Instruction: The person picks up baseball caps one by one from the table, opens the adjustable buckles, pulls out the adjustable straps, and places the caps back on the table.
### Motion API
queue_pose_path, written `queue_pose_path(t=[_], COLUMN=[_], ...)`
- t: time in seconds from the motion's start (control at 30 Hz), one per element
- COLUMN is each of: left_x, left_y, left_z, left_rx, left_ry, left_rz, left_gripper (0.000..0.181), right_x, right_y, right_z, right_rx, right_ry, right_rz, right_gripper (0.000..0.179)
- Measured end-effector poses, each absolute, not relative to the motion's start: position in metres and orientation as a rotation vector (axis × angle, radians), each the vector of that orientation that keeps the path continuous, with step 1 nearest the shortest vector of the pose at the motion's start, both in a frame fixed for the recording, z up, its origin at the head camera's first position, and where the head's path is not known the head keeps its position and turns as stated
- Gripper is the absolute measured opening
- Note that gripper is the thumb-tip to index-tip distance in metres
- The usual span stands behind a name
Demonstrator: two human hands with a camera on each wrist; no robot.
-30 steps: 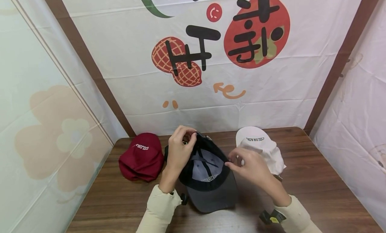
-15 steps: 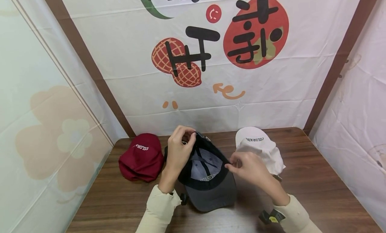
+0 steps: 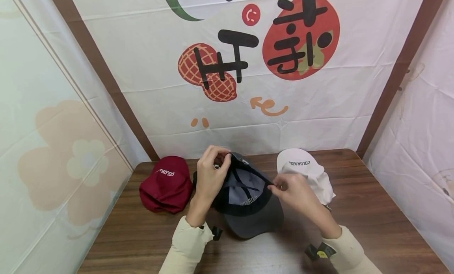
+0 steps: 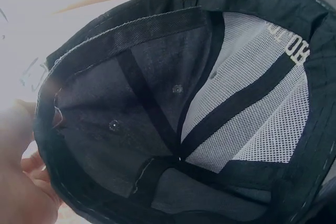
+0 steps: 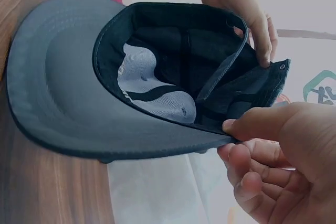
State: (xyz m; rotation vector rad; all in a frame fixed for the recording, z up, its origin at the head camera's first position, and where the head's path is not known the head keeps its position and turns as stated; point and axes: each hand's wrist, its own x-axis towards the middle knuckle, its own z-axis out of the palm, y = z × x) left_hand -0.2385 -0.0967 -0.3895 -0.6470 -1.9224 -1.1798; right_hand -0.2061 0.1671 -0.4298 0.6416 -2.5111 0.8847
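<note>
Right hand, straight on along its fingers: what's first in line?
The dark cap: the right hand is pinching its rim. Past that, likely the left hand on the cap's far side, though depth is unclear.

Wooden table [image 3: 383, 223] — printed white backdrop [image 3: 149, 53]

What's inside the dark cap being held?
Inside the dark cap: pale mesh, dark seam tapes and part of some pale lettering. No loose object shows. In the right wrist view, the cap's near side covers some mesh.
</note>
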Motion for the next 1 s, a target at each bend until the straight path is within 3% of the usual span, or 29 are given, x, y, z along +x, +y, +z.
queue_pose_path(t=[0.23,1.0], left_x=[-0.238,-0.234], left_y=[-0.094,-0.085], left_z=[-0.387,-0.381], left_rx=[-0.672,-0.699], left_ry=[-1.896,-1.913], left_rz=[-1.185,-1.155], left_gripper=[0.008,0.008], right_x=[-0.207,-0.227], right_y=[0.171,0.178], right_z=[-0.427,-0.425], right_rx=[0.576,0.534], right_ry=[-2.508,-2.367], right_rz=[0.937,0.893], right_gripper=[0.010,0.007])
